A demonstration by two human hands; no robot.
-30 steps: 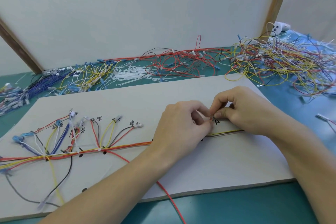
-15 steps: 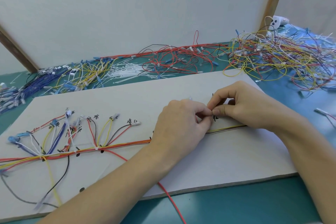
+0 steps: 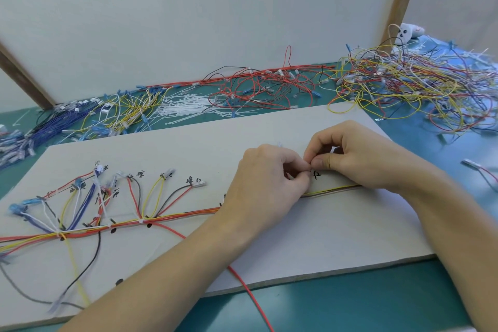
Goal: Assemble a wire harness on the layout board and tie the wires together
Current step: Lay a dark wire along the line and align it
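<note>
Both hands meet over the right half of the flat grey layout board (image 3: 269, 129). The left hand (image 3: 269, 183) has its fingers curled in and its thumb and forefinger pressed together at a tiny point; the right hand (image 3: 358, 159) pinches at the same point from the other side, its remaining fingers arched above. What they hold is too small to make out, though a small clear tip (image 3: 279, 144) shows just above the left knuckles. It is probably a tie or a connector end.

The bundled trunk of red, orange and yellow wires (image 3: 183, 215) runs along the board from its left edge, passes under the left hand, and comes out as a thin yellow-and-dark run (image 3: 331, 191) beneath the right wrist. Branches fan up from it toward handwritten marks.

The risk, judging from here, is that the pinched piece slips, or that tugging drags the thin run off its mark. A loose red wire (image 3: 250, 294) trails off the board's near edge under the left forearm and could be snagged.

The board lies on a teal desk (image 3: 363, 304). Along the far edge lie white cable ties (image 3: 188, 105), blue wires (image 3: 48, 129), and a tangled heap of yellow and red wires (image 3: 417, 89) at the far right corner. White panels (image 3: 188, 8) stand behind.
</note>
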